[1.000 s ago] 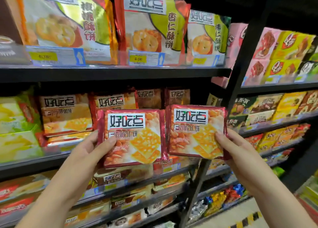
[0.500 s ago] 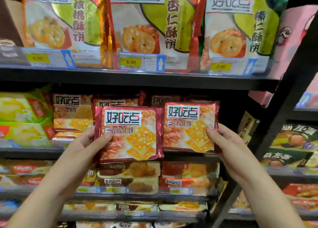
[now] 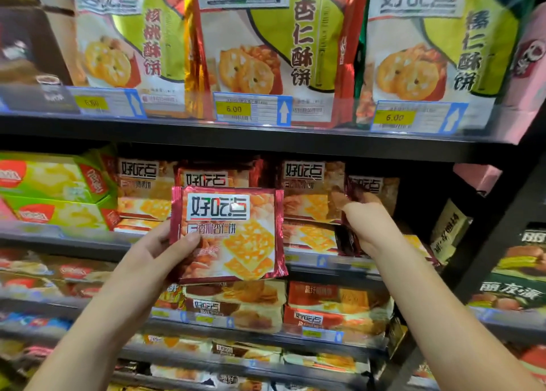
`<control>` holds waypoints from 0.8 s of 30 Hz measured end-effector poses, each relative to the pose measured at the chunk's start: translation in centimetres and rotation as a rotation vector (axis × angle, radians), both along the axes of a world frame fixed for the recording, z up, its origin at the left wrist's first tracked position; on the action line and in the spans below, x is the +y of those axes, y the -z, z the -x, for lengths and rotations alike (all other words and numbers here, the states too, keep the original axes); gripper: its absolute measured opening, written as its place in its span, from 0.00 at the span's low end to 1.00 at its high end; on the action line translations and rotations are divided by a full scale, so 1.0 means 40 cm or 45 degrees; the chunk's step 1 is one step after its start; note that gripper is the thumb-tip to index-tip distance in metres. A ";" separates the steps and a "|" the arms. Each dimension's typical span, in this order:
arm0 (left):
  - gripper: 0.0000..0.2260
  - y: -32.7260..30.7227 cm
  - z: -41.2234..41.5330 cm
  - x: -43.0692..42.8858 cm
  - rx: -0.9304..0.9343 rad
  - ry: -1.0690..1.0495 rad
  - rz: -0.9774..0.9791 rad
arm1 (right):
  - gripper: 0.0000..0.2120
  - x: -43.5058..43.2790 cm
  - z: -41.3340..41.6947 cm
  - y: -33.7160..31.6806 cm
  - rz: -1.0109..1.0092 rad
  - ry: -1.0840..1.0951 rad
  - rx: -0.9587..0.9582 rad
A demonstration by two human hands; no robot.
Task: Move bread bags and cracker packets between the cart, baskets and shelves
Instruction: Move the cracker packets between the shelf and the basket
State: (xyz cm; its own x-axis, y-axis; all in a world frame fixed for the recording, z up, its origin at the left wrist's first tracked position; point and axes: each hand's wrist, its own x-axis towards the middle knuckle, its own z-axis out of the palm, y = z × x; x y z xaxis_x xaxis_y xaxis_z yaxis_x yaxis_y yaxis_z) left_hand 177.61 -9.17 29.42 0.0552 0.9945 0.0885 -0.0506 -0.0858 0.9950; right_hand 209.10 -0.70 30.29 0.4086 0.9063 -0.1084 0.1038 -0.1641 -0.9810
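Head view: two bare arms reach up to a rack of snacks.
Left hand (image 3: 161,252): holds the left packet (image 3: 236,231) upright in front of the rack, near the viewer; fingers (image 3: 189,241) clasp its left edge, thumb on the printed front.
Left packet: red, with crackers pictured; apart from the stock behind it.
Right hand (image 3: 372,228): further in, at the middle shelf (image 3: 59,238), fingers (image 3: 353,210) curled tight round the right packet (image 3: 366,185).
Right packet: mostly hidden by the hand, among like packets at the right of the middle shelf; I cannot tell whether it rests on the shelf.
Top shelf (image 3: 266,139): three big green-and-red bags (image 3: 266,36), with price tags (image 3: 251,108) below them.
Far left: green boxes (image 3: 50,195) stacked on the middle shelf.
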 end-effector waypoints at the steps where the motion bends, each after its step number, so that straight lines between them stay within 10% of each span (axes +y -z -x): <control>1: 0.21 -0.004 -0.003 -0.002 -0.014 -0.002 0.010 | 0.32 0.016 0.006 0.000 0.022 0.019 0.017; 13: 0.15 -0.003 0.005 0.008 0.055 0.000 0.082 | 0.18 0.084 0.012 -0.006 0.156 0.004 -1.004; 24: 0.24 -0.004 -0.011 -0.002 0.048 0.061 0.064 | 0.16 0.116 0.029 0.021 0.104 0.166 -1.003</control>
State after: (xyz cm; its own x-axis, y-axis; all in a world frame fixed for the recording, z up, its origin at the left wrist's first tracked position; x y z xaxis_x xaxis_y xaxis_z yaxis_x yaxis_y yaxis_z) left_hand 178.07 -9.23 29.57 0.1052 0.9938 0.0353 -0.0157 -0.0339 0.9993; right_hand 207.94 3.92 29.44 0.4949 0.8475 0.1921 0.7357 -0.2909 -0.6116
